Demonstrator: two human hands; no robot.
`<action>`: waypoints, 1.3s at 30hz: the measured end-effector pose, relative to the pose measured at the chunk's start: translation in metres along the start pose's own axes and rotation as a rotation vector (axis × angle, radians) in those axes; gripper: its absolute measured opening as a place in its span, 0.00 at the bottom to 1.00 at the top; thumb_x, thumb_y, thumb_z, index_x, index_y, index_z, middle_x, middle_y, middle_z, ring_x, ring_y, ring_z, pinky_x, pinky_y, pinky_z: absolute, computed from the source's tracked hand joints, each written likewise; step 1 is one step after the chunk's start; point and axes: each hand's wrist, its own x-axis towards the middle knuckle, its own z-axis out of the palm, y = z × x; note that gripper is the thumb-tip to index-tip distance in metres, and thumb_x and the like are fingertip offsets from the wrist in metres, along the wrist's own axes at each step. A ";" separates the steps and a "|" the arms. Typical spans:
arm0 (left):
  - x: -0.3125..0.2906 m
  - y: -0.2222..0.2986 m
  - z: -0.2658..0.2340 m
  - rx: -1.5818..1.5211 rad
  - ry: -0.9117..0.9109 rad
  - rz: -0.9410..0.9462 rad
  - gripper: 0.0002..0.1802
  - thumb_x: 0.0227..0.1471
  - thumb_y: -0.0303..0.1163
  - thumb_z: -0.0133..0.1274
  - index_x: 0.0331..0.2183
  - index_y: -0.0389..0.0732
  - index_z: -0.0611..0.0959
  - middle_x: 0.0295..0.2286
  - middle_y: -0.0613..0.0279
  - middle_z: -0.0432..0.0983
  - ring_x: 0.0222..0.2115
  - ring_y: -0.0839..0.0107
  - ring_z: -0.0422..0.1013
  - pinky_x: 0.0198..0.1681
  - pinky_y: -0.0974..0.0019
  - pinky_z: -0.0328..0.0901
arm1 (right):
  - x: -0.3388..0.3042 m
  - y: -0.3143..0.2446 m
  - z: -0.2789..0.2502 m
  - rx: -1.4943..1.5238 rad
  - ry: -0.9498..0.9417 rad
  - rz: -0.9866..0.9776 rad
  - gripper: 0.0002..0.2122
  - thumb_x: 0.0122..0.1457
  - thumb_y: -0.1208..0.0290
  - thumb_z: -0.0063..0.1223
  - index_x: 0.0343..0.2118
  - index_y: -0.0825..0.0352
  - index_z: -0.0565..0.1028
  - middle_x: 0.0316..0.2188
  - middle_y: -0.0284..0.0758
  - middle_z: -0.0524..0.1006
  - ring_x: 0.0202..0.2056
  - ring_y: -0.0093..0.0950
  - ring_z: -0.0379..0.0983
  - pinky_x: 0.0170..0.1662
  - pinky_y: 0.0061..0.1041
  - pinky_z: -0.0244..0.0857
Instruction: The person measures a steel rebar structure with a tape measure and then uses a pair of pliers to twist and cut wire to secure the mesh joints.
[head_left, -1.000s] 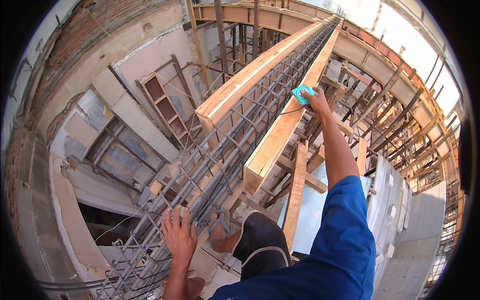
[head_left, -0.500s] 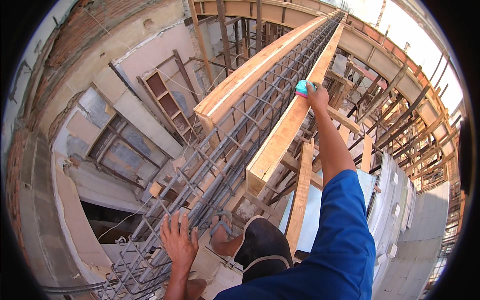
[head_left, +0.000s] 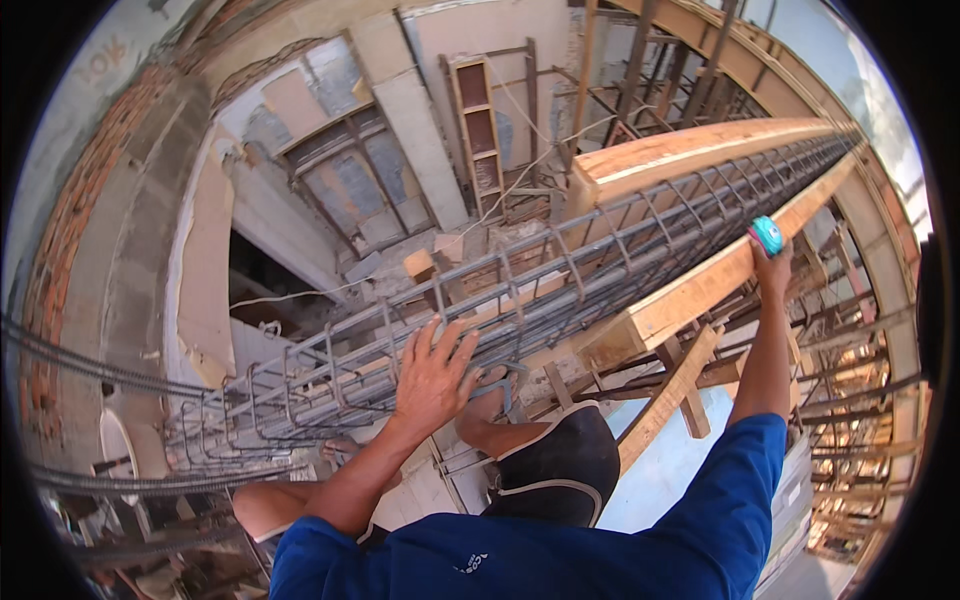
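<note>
Atop the near wooden formwork board (head_left: 690, 300), my right hand (head_left: 771, 268) grips a small turquoise tape measure (head_left: 766, 234) with a pink edge. Its arm is stretched far out to the right. My left hand (head_left: 432, 385) lies over the steel rebar cage (head_left: 610, 235), fingers spread and nothing in them; whether it presses on the bars I cannot tell. The cage's long bars and square ties run from the lower left to the upper right, passing between the near board and a far formwork board (head_left: 690, 155).
Below the cage are broken walls and rubble (head_left: 400, 245). A small wood block (head_left: 420, 265) sits beside the cage. Long bent rebars (head_left: 110, 365) reach in at left. Timber props (head_left: 850, 330) crowd the right, and a slanting plank (head_left: 670, 395) stands near my knee.
My view has turned left, so the cage and boards lie more slantwise. My left hand still hovers or rests over the cage. My right hand keeps the tape measure on the near board.
</note>
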 end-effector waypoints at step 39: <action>-0.559 -0.099 -0.270 -0.316 1.105 -1.232 0.16 0.58 0.34 0.58 0.43 0.33 0.85 0.41 0.51 0.81 0.42 0.66 0.77 0.47 0.64 0.70 | -0.481 -0.513 -0.006 0.276 -0.498 -1.118 0.19 0.69 0.57 0.44 0.45 0.70 0.77 0.46 0.46 0.77 0.53 0.53 0.65 0.58 0.50 0.58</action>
